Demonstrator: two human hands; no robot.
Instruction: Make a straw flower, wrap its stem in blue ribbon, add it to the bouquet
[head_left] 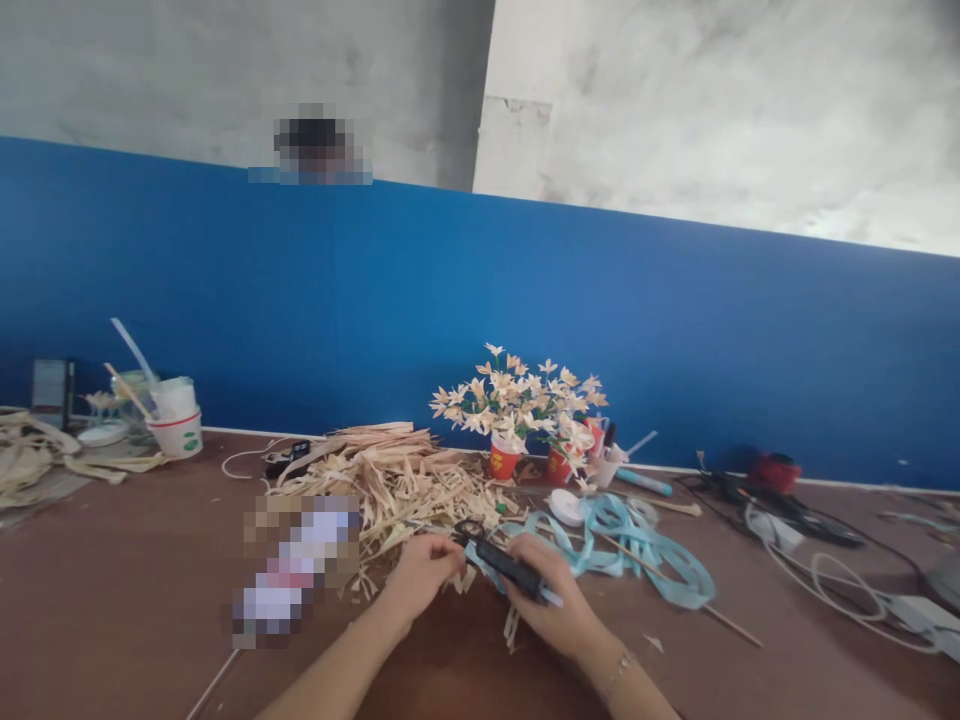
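Observation:
My right hand (555, 595) is wrapped round a black glue gun (510, 568), with a pale glue stick poking out of its back end. The gun's front points up and left, close to the fingertips of my left hand (421, 578). Those left fingers are pinched together, and what they hold is too small to make out. Just beyond both hands lies a heap of dry cream husk strips (390, 480). A light blue ribbon (645, 550) lies in loose loops to the right, partly reaching behind the glue gun.
Cream flowers (517, 395) stand in red cups (503, 460) against the blue partition (337, 290). A white bowl (176, 432) is at the back left, a blurred-out phone-like item (292, 575) nearer. Cables (825, 580) and a thin stick (731, 625) lie right. Someone's head shows above the partition.

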